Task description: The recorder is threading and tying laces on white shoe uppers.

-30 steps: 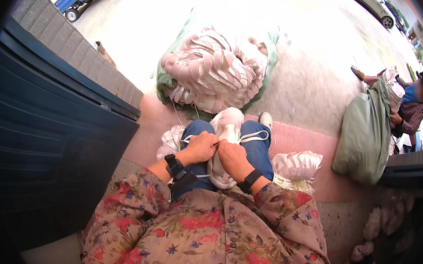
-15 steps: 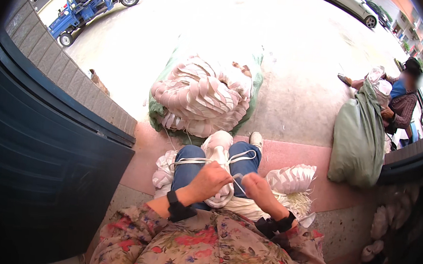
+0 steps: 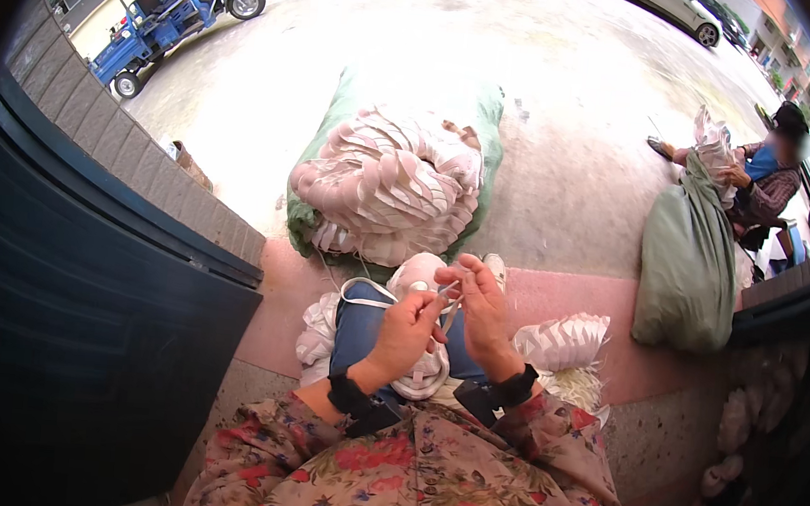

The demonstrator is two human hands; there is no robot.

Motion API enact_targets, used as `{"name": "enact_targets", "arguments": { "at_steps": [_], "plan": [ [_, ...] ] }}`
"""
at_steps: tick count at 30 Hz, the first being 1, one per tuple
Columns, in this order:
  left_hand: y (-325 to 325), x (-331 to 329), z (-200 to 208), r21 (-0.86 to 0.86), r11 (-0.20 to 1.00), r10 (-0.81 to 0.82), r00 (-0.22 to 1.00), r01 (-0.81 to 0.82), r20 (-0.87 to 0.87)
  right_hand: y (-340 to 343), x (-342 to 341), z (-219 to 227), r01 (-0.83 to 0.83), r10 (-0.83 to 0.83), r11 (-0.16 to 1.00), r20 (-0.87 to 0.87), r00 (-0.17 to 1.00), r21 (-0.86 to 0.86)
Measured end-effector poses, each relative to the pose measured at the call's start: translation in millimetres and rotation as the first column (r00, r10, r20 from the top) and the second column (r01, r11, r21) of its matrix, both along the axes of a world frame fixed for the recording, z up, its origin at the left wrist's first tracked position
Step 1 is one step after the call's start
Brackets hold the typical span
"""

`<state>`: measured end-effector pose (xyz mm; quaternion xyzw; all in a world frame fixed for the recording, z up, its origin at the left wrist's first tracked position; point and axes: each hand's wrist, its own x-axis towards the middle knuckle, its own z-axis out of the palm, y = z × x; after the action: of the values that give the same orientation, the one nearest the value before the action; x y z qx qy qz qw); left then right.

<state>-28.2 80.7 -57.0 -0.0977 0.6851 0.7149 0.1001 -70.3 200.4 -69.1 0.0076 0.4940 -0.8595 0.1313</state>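
Observation:
A white shoe (image 3: 415, 271) lies along my lap between my knees, its rounded toe pointing away from me. My left hand (image 3: 406, 334) is over the middle of the shoe, thumb and fingers pinching a white shoelace (image 3: 450, 304). Close beside it, my right hand (image 3: 482, 314) is raised with its fingers bent around the same lace. One loop of lace (image 3: 361, 289) curves over my left knee. The hands hide the middle of the shoe and its eyelets.
Ahead, a green sack (image 3: 315, 165) holds a stack of white shoe parts (image 3: 382, 185). White parts (image 3: 564, 342) and cream strands (image 3: 577, 388) lie at my right; more white pieces (image 3: 319, 327) at left. A dark blue door (image 3: 105, 315) stands left. Right, a person (image 3: 772, 182) sits behind another sack (image 3: 684, 275).
My right hand has moved up and away from me, its palm turning inward; the lace loop on my right knee is gone. The person at right has raised the white things held above the sack.

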Motion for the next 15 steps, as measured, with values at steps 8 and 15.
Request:
{"name": "enact_targets", "arguments": {
  "at_steps": [8,15],
  "plan": [
    [4,7,8,0.042,0.997,-0.064,0.994,0.060,0.090,-12,2,13,-0.062,0.058,0.997,-0.090,0.994,-0.044],
    [-2,4,8,0.196,0.978,0.052,0.994,-0.070,0.095,4,4,-11,-0.074,0.070,0.994,0.050,0.996,0.083]
  ]
}}
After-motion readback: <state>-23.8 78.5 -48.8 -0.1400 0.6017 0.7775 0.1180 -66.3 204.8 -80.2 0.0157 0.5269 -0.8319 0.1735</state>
